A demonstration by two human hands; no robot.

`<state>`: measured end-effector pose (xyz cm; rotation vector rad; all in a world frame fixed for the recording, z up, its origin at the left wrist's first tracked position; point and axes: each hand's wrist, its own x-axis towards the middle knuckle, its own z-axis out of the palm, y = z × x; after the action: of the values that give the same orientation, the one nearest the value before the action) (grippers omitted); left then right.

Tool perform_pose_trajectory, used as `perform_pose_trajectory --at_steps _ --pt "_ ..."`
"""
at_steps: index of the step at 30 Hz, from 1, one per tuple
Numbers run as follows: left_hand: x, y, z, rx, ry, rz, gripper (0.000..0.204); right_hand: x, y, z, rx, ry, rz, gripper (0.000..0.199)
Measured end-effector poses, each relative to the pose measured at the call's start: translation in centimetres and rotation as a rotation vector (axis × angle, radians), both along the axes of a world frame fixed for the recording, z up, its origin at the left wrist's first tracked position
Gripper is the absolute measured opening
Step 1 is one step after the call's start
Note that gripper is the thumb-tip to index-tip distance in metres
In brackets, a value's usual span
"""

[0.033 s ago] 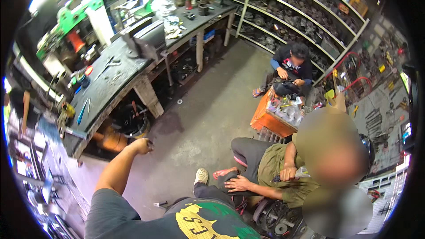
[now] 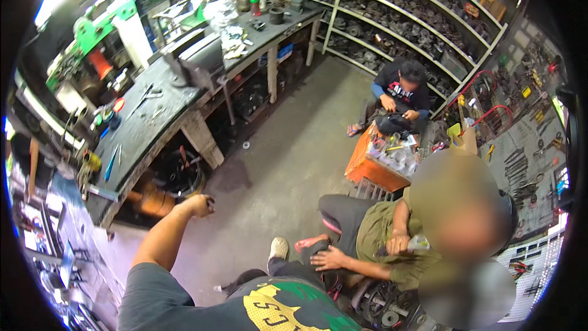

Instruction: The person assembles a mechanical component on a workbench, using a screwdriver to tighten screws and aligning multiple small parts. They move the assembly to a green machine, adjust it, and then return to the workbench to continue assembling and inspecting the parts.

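My left hand reaches forward over the floor, its fingers curled closed. A dark patch shows at the fingertips, and I cannot make out what they hold, if anything. Beside it, under the workbench, are an orange cylindrical object and a dark round tub or tyre-like thing; the hand seems apart from both. My right hand is out of view. Below my torso in a dark shirt, my light-coloured clog rests on the floor.
At right a seated person holds a small clear-ended item beside greasy machine parts. Farther off, another person works behind an orange box topped with small items. Parts-filled shelves stand behind. Pliers and screwdrivers lie on the bench.
The view has shifted slightly. My left hand sits a little farther right and lower, still curled.
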<state>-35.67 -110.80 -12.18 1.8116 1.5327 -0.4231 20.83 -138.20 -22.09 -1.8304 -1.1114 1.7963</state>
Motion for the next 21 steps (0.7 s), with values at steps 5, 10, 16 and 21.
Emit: perform_pose_trajectory --at_steps 5,10,16,21 --pt "5.2 14.3 -1.0 -0.037 -0.034 -0.155 0.062 -0.3 7.5 -2.0 -0.246 0.425 -0.234 0.076" --pt "7.4 28.4 -3.1 0.032 -0.005 -0.363 0.055 0.8 9.8 -4.2 -0.547 0.753 -0.443 0.070" --pt "12.9 43.8 -4.2 0.053 -0.210 -0.388 0.058 4.6 11.9 -7.1 -0.983 1.127 -0.577 0.064" --pt "24.9 54.2 2.3 0.066 -0.418 -0.493 0.056 3.9 15.0 -4.0 -1.068 1.157 -0.723 0.063"
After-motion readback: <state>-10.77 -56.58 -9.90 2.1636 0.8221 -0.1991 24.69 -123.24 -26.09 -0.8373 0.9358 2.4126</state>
